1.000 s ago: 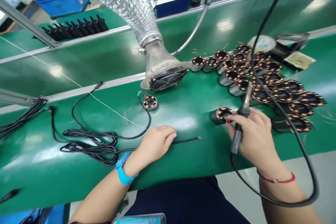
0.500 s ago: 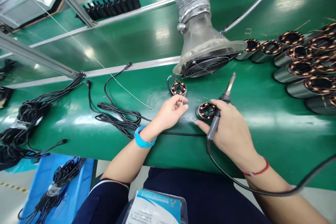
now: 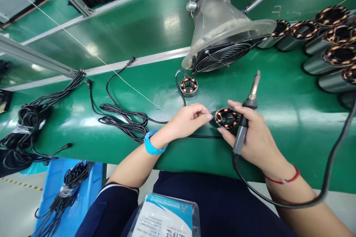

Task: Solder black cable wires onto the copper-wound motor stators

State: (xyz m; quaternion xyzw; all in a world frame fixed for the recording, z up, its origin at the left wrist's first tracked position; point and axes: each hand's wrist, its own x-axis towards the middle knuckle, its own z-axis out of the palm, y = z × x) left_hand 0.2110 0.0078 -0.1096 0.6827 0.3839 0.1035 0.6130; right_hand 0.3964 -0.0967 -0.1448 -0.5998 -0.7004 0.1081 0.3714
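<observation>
Pinched in my left hand (image 3: 191,120) is a thin strand of solder wire (image 3: 133,88), which runs back up to the far left and sticks out a little past the fingers. My right hand (image 3: 256,137) grips a soldering iron (image 3: 242,133), its metal tip pointing up and away from me. The thumb and forefinger of that hand flank a motor stator (image 3: 217,118) with copper windings, standing on the bench close to my left fingertips. Behind my left hand sits another stator (image 3: 189,87) with a black cable attached.
A fume extractor hood (image 3: 222,48) hangs over the back of the green bench (image 3: 278,118). Several steel-cased stators (image 3: 319,59) stand at the right. Coiled black cables (image 3: 122,118) lie to the left, and a blue bin (image 3: 52,189) is below.
My left hand has moved right with the solder wire, up to the stator by my right hand. The right hand and iron have shifted slightly right in view, and the view has shifted.
</observation>
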